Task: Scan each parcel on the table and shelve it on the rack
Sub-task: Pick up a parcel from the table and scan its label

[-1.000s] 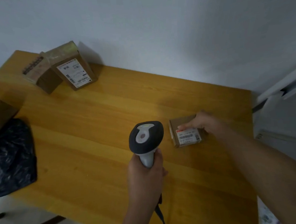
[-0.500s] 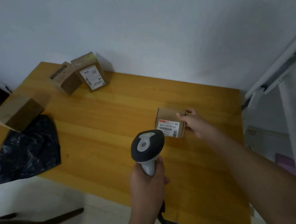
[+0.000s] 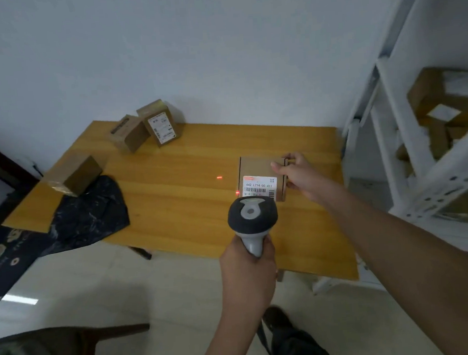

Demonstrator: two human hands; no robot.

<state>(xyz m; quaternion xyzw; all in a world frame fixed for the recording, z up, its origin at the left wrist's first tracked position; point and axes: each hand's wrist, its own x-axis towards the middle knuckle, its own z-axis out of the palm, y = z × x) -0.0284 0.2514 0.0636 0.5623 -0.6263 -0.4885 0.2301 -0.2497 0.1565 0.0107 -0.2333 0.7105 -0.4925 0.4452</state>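
Room: pale grey-white wall behind a yellow-orange wooden table, light tiled floor below me.
Label: the flat brown cardboard parcel under my right hand carries a white sticker with a red strip, a barcode and the print "642 L714 00 411"; the smaller print I cannot read.
Parcel position: it lies flat on the table toward the right side, label facing up, nearest edge hidden behind the scanner head.
Right hand: my right hand reaches across with arm extended, thumb on the parcel's top and fingers wrapped over its right edge, gripping it.
Left hand: my left hand is closed in a fist around the handle of the black-and-grey handheld barcode scanner, head aimed at the label.
Laser: one red dot on the bare wood, another at the parcel's left edge.
Other parcels: two upright brown boxes at the far edge, one with a white label too small to read; a taped brown box at the left edge, touching a crumpled black plastic bag.
Rack: white metal rack to the right, holding blurred brown cartons on its shelf.
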